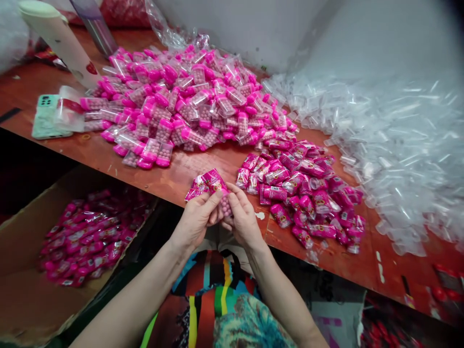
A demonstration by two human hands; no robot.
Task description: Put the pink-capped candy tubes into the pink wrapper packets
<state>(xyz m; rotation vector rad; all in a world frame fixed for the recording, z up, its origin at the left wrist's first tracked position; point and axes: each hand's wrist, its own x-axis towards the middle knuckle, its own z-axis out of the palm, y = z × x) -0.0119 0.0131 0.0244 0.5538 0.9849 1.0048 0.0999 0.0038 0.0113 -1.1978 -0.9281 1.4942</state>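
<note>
Both hands meet at the near edge of the red-brown table (170, 186). My left hand (197, 212) pinches a pink printed wrapper (208, 182), which sticks out above its fingers. Closed around a small clear container of pink beads (225, 205), my right hand (242, 215) touches the left one. The container lies against the wrapper; its lower end is hidden by the fingers. Beyond the hands is a big pile of bead-filled containers with pink caps (181, 106). To the right lies a heap of pink wrapped packs (308, 188).
Clear empty containers (391, 145) cover the table's right side. A cardboard box (21, 270) of pink wrapped packs stands lower left. A phone (50, 118), a pale bottle (60, 43) and a dark tumbler (96, 26) are at the back left. Red items fill a box at the lower right.
</note>
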